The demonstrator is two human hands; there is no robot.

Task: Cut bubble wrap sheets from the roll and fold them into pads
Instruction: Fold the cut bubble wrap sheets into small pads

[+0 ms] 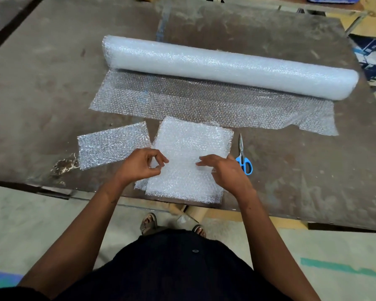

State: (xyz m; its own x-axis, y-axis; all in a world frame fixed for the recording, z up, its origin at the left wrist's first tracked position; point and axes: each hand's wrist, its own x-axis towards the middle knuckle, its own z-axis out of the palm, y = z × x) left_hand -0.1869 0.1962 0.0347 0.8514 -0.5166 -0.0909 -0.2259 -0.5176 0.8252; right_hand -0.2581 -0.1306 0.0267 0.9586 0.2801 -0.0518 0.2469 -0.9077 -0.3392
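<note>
A worn, dark brown counter with scuffed, chipped patches stands on a pale concrete floor marked by a teal painted stripe. Beneath its near edge lie tan cardboard pieces, and blue-and-white printed boxes sit beyond its far right corner.

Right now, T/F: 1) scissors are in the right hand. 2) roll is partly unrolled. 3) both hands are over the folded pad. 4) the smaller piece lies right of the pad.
1) False: the scissors lie on the table, beside the right hand.
2) True: a sheet trails from the roll toward the person.
3) True: the left hand too is over the pad.
4) False: the smaller piece lies left of it.
</note>
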